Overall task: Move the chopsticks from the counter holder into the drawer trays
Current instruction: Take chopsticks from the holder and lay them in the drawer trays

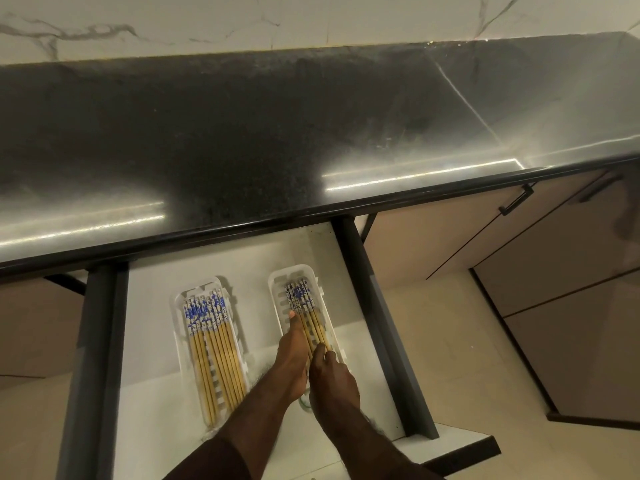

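Note:
An open white drawer [156, 341] below the black counter holds two white trays. The left tray [178, 299] is filled with several bamboo chopsticks [211, 344] with blue-and-white patterned tops. In the right tray [277, 278] lies a smaller bundle of the same chopsticks [301, 299]. My left hand [292, 358] lies flat along the bundle's left side, fingers straight, one fingertip touching near the patterned ends. My right hand [330, 372] has its fingers curled onto the lower ends of that bundle. No counter holder is in view.
The black speckled counter [277, 133] overhangs the drawer's back. Dark drawer sides [377, 323] run left and right. Beige cabinet doors with a black handle [517, 199] stand at the right, beige floor below. A marble wall rises behind the counter.

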